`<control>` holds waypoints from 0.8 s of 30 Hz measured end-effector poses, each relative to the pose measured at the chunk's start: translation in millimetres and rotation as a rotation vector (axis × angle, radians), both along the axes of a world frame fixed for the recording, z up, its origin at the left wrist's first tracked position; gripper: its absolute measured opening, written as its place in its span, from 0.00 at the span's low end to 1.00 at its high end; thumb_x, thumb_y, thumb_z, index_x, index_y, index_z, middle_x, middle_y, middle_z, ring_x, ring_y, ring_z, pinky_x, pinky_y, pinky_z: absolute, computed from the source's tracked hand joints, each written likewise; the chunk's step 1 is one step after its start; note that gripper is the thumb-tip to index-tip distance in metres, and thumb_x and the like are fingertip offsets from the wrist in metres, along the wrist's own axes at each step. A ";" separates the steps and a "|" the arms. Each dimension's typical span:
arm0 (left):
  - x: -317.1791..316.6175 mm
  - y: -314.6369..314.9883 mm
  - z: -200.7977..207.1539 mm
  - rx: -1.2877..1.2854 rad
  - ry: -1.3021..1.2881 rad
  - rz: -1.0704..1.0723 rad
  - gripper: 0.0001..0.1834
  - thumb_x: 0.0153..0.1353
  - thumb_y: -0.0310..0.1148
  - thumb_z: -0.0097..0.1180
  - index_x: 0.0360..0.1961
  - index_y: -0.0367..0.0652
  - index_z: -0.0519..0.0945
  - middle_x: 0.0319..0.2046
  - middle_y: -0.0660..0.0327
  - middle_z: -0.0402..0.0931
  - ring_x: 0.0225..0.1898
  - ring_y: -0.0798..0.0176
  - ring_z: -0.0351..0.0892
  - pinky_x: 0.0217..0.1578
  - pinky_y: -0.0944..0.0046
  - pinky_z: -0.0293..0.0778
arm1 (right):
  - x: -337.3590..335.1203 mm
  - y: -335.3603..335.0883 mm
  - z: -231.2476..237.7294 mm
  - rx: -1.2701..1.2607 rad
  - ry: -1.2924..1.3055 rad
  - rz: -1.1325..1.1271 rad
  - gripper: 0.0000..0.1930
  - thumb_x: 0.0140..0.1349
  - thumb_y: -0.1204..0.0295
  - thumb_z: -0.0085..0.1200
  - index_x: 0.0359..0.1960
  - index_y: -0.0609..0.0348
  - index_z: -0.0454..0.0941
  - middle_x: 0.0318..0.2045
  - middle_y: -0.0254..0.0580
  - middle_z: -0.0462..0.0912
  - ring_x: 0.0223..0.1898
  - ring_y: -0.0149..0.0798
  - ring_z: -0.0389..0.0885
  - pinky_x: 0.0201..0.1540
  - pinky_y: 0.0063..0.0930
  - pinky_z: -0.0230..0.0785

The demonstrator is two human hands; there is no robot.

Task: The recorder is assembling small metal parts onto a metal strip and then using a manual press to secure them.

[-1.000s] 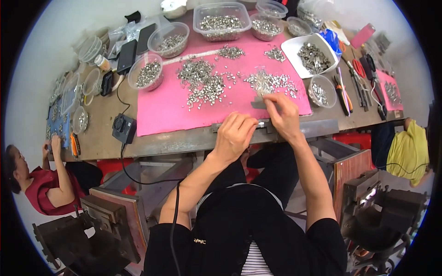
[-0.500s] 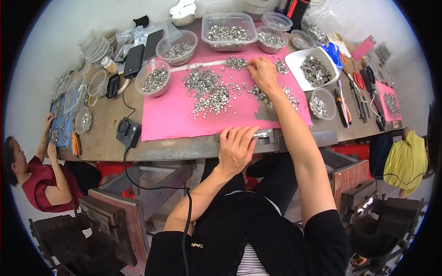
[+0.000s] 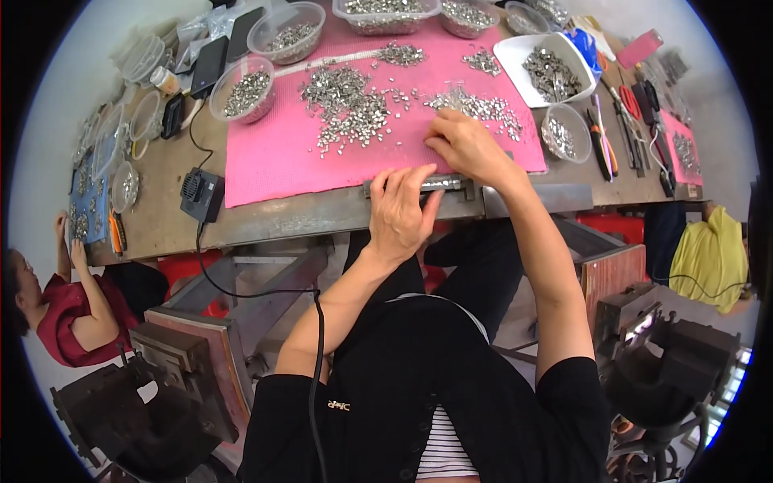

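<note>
At the near edge of the table, my left hand (image 3: pixel 403 211) is closed over a narrow metal bar (image 3: pixel 444 183), fingers on top and thumb on the near side. A row of small shiny bits shows along this bar. My right hand (image 3: pixel 467 146) hovers over the pink mat (image 3: pixel 278 173) just beyond it, fingertips pinched together; whatever they hold is hidden. Past that hand lies a spread of small silvery metal pieces (image 3: pixel 491 113). A larger heap of such pieces (image 3: pixel 346 101) covers the mat's middle, with a small pile (image 3: pixel 400 54) farther back.
Clear plastic tubs (image 3: pixel 244 90) of metal pieces line the far side. A white tray (image 3: pixel 506 60) and a small round tub (image 3: pixel 565 134) stand right, beside pliers (image 3: pixel 599 145). A black box with a cable (image 3: pixel 201 196) sits left. Two people sit at either side.
My right hand has come back from the small far pile toward the bar at the near edge. My left hand stays on the bar. The whole view has shifted, so the table appears higher.
</note>
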State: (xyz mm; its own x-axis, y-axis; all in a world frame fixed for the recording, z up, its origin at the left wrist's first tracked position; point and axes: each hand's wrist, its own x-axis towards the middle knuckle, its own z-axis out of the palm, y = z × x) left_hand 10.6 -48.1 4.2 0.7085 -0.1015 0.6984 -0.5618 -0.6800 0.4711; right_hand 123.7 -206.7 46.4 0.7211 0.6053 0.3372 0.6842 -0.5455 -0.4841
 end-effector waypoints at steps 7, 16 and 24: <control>-3.0 -1.5 -4.2 -0.020 0.012 0.022 0.30 0.54 0.26 0.71 0.57 0.40 0.73 0.45 0.60 0.83 0.48 0.56 0.81 0.59 0.51 0.63 | -4.1 1.7 -9.6 0.011 -0.102 -0.001 0.05 0.59 0.76 0.60 0.35 0.65 0.80 0.31 0.48 0.77 0.37 0.53 0.80 0.39 0.44 0.73; -3.1 -7.3 18.3 -0.018 0.163 0.042 0.19 0.58 0.32 0.69 0.50 0.43 0.80 0.42 0.61 0.82 0.44 0.56 0.79 0.56 0.52 0.63 | -36.0 -9.9 5.7 0.250 0.214 -0.183 0.05 0.63 0.77 0.61 0.38 0.65 0.79 0.28 0.40 0.82 0.28 0.30 0.80 0.35 0.25 0.73; -8.1 -1.6 18.2 0.010 0.131 0.101 0.26 0.54 0.34 0.71 0.56 0.45 0.79 0.47 0.59 0.80 0.51 0.55 0.76 0.62 0.47 0.58 | -82.8 -18.7 -13.9 0.563 0.393 -0.220 0.04 0.64 0.79 0.60 0.38 0.66 0.79 0.41 0.39 0.83 0.41 0.28 0.80 0.45 0.24 0.72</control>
State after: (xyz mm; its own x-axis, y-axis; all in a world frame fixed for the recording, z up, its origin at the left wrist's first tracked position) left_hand 2.5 -49.7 22.4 0.8004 -0.0319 0.5986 -0.4245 -0.7351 0.5285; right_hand 40.8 -225.4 32.5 0.9386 0.2425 0.2454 0.3041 -0.2459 -0.9204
